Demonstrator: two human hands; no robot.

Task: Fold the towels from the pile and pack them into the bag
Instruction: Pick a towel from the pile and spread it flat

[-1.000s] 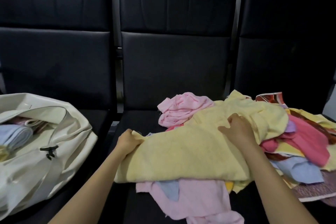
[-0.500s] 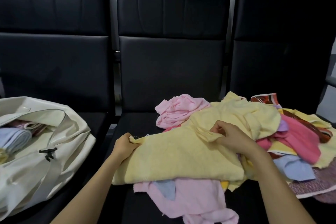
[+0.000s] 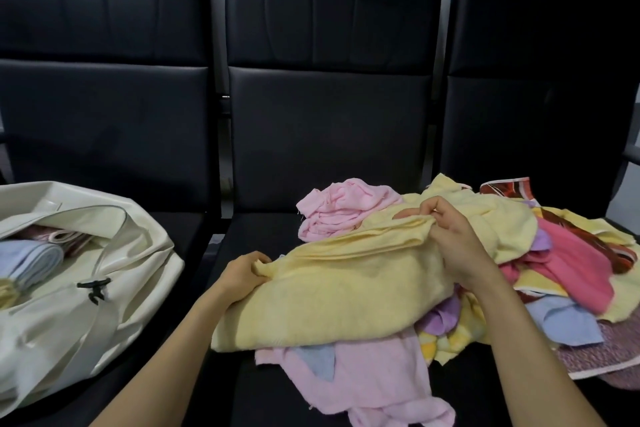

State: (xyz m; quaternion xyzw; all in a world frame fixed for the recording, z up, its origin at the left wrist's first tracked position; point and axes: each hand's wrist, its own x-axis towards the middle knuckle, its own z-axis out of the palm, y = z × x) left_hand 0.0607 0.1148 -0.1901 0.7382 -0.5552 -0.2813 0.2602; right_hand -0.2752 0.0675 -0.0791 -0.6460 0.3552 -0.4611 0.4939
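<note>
Black padded seats [image 3: 329, 135] carry everything: the pile [image 3: 571, 263] of towels on the middle and right ones, the cream bag [image 3: 114, 291] gaping on the left. On top of the pile lies the yellow towel [image 3: 346, 291]; the left hand [image 3: 242, 270] pinches its left corner and the right hand [image 3: 457, 246] bunches its far edge. Lifted carelessly, its sagging middle could drag neighbouring towels off the seat; it looks soft, thick and creased

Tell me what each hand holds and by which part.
Both hold the yellow towel: the left hand grips its left end, and the right hand pinches its bunched upper edge.
</note>
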